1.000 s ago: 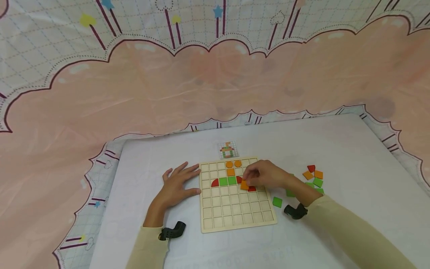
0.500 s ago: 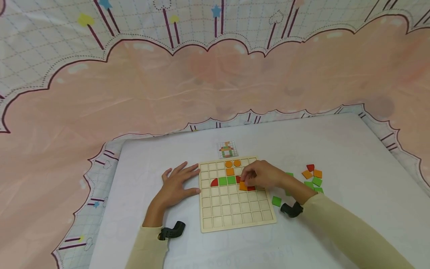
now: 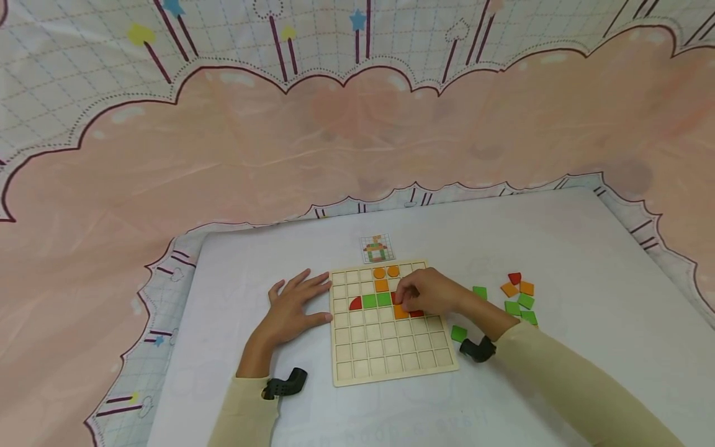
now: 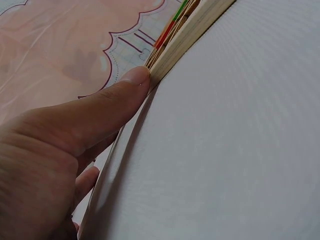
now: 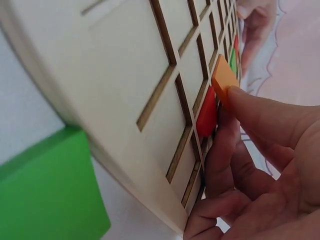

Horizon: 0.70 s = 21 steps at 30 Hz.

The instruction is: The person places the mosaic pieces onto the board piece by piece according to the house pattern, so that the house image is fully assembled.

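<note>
In the head view, my left hand (image 3: 294,311) lies with fingers spread against the left edge of a wooden grid board (image 3: 385,361). Its thumb (image 4: 112,107) touches the board's side in the left wrist view. My right hand (image 3: 432,293) pinches an orange square tile (image 5: 223,75) between thumb and fingers, over the board's middle. In the right wrist view that tile is slightly tilted, beside a red tile (image 5: 206,114) in a cell. A red quarter-round tile (image 3: 355,303), two green squares (image 3: 376,300), an orange square (image 3: 381,285) and two orange discs (image 3: 386,272) sit in other cells.
A pattern card (image 3: 377,249) lies behind the board. To the right is a loose group of green squares (image 3: 526,301), orange squares (image 3: 509,289) and a red piece (image 3: 514,278). Single green tiles (image 3: 458,333) lie beside the board. All rest on a white tabletop (image 3: 268,254).
My right hand has moved slightly left and lowered the orange tile towards a cell left of the red one. A green tile behind the right wrist shows more. The left hand stays put.
</note>
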Motion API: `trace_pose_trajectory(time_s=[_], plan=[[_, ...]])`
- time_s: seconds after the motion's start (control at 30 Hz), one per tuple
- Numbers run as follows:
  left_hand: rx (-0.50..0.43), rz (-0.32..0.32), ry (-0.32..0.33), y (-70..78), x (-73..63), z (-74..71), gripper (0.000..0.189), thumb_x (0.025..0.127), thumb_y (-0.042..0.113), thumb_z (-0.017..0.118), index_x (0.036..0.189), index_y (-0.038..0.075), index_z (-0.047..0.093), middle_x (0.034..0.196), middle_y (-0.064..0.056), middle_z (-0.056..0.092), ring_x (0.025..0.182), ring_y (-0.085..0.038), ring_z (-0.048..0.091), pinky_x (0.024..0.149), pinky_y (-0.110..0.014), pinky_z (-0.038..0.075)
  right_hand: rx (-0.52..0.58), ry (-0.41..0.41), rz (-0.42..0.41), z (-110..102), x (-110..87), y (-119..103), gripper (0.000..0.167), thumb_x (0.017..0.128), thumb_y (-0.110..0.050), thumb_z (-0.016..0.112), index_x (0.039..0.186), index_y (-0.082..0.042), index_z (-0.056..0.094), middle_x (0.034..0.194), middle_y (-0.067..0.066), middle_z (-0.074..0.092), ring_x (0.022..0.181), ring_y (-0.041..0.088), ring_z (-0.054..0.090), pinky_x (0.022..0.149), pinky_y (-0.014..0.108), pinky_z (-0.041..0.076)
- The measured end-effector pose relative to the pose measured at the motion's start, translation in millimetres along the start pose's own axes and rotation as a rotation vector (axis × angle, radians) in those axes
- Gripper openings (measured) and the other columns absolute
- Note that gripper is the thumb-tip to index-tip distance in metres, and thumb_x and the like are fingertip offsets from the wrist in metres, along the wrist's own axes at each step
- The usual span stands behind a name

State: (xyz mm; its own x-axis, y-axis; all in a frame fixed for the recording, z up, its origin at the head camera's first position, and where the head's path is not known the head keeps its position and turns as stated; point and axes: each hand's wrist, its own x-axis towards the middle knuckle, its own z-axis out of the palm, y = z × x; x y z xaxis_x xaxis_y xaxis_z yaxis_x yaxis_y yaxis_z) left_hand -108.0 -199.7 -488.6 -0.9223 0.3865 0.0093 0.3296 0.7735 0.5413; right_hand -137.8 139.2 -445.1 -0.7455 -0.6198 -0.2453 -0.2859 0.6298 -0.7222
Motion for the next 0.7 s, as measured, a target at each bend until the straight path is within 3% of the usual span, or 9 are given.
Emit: trace_pose_trajectory(time_s=[0.43, 0.7], plan=[[0.004, -0.008, 0.003, 1.3, -0.5, 0.0, 0.072, 0.083, 0.045, 0.082, 0.147, 0.024, 0.057, 0.16, 0.008, 0.046, 0.157, -0.029, 0.023, 0.117, -0.069, 0.002, -0.038, 0.054, 0.069, 4.7, 0.0, -4.6, 0.004, 0.086, -0.01, 0.08, 0.086, -0.014, 0.078, 0.073, -0.009, 0.068, 0.072, 0.01, 0.057, 0.068, 0.026, 0.049], [-0.001, -0.004, 0.002, 0.6, -0.5, -0.1, 0.072, 0.083, 0.045, 0.082, 0.148, 0.024, 0.057, 0.16, 0.008, 0.046, 0.157, -0.028, 0.022, 0.117, -0.068, 0.002, -0.027, 0.085, 0.081, 7.3, -1.4, -4.8, 0.01, 0.086, -0.009, 0.08, 0.081, -0.016, 0.075, 0.071, -0.008, 0.067, 0.071, 0.011, 0.057, 0.067, 0.026, 0.049]])
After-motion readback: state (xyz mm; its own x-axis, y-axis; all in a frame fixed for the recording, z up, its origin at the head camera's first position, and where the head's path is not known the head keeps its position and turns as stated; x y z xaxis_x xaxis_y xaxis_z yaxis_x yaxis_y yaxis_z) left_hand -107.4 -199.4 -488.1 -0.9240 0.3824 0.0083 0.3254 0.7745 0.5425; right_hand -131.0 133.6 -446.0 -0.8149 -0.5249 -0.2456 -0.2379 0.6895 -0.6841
